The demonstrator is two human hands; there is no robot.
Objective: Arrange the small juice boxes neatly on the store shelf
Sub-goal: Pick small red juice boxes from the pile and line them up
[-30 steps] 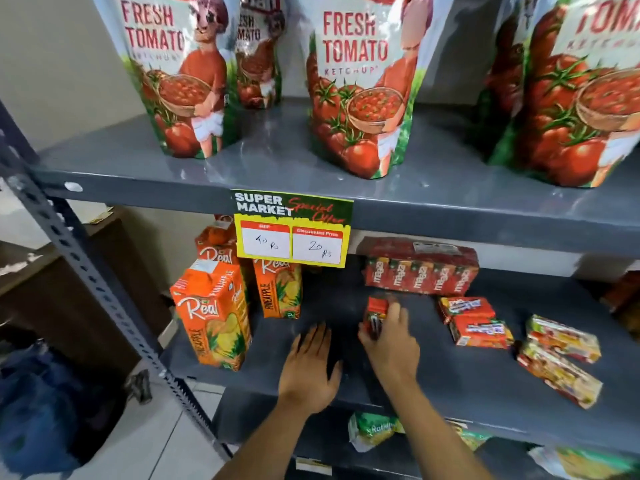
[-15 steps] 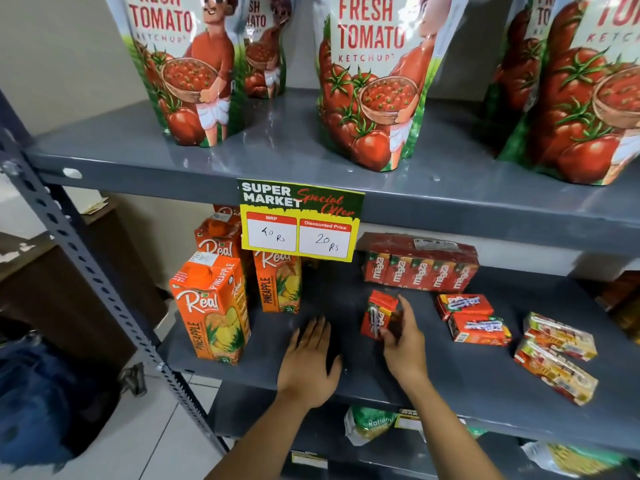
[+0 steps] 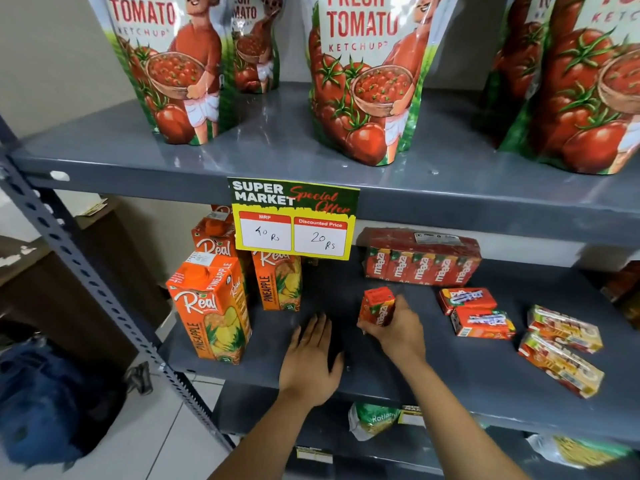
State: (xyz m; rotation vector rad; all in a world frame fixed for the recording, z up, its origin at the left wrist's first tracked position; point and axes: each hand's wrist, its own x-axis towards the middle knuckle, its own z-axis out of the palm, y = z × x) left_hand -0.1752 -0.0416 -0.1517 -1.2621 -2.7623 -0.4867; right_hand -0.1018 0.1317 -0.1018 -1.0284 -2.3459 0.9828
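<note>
The right hand [image 3: 398, 332] has its grip closed around a small red juice box [image 3: 377, 306], holding it upright just above the middle shelf [image 3: 450, 372] near its centre. The left hand [image 3: 311, 362] lies flat and open on the shelf at about 8 o'clock of that box, gripping nothing.

At 1 o'clock of the held box, at the back of the shelf, sits a shrink-wrapped multipack [image 3: 422, 261] holding a row of the same red boxes. At 3 o'clock two loose orange-red boxes [image 3: 476, 313] lie on their sides, touching each other. Further out at 4 o'clock two yellow-orange boxes [image 3: 562, 348] also lie flat, side by side, near the shelf's front edge.

At 9 o'clock stand tall pineapple juice cartons [image 3: 211, 310], upright, with two more behind them toward the back. A yellow price card [image 3: 293, 220] hangs from the upper shelf's edge and covers the top of one carton. Large tomato ketchup pouches [image 3: 360, 77] stand on the upper shelf. Green packets [image 3: 374, 419] show on the shelf below, partly hidden by the right forearm.
</note>
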